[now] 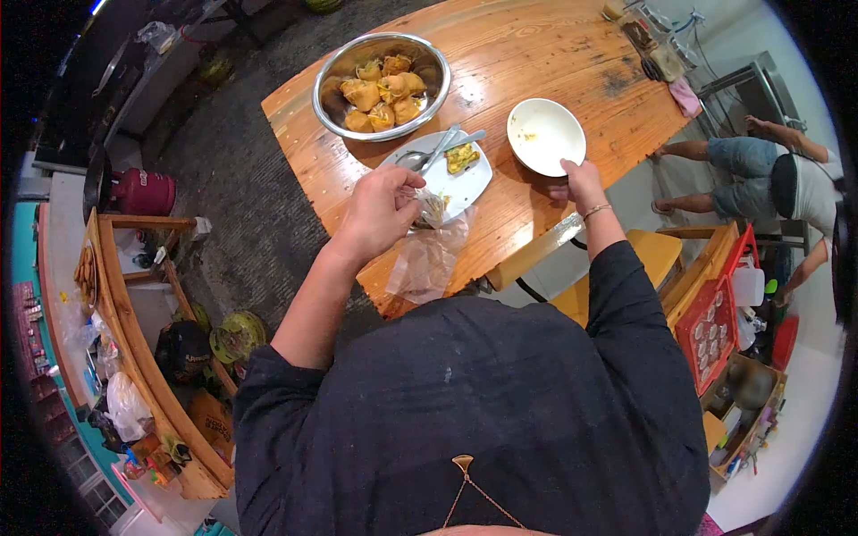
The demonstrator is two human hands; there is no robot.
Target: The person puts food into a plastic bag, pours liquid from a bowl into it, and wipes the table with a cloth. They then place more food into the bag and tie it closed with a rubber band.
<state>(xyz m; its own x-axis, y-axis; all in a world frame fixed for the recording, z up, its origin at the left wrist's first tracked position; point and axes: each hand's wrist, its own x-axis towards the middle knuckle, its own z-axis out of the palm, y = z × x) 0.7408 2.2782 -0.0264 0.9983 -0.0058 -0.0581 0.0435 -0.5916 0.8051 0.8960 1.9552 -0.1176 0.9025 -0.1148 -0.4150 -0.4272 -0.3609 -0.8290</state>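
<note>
My left hand (380,213) is closed over the near side of a white plate (475,185), its fingers pinching the gathered top of a clear plastic bag (427,263). The bag spreads down over the table edge. On the plate lie a spoon (416,161), a second metal utensil (463,140) and a yellowish piece of food (461,159). My right hand (583,185) grips the near rim of a white bowl (559,138), with a few brown food bits inside. Behind the plate stands a steel bowl (323,105) holding several golden-brown stuffed food pieces (382,93).
Everything stands on a wooden table (527,45). A person (760,174) in denim shorts is at the right. A yellow stool (572,299) and a red crate (706,326) are close on the right. Left of me are a wooden shelf (152,375) and a maroon gas cylinder (143,192).
</note>
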